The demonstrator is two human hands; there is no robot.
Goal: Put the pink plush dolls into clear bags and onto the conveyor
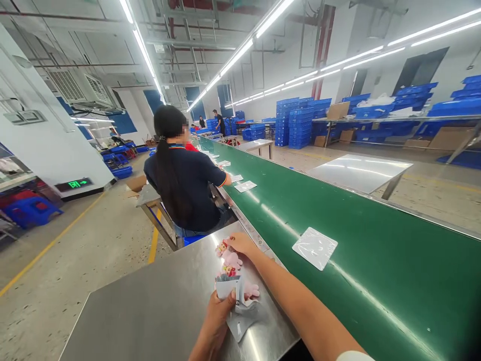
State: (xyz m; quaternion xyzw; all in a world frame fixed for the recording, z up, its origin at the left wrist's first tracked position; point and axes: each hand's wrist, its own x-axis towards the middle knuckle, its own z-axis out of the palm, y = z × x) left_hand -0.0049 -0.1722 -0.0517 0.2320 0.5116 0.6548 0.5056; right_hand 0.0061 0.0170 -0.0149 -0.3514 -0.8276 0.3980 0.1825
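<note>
Metal table [150,306] below my view, shiny, light streaks on surface. I see pink toys [233,259] on it, near belt-side edge; silver pouch [244,322] just beside, can't tell from here if touching metal. Green conveyor belt [376,240] alongside: flat white packet [314,248] nearest me, smaller-looking packets [245,186] farther along left edge.

The right hand [242,244] is bare, and the long, smooth forearm [300,301] running back from it is uncovered too. Well behind that hand, a sliver of white sleeve [355,356] shows, its edge curved. The left hand [219,313] is also bare, as is the wrist just behind it.
</note>
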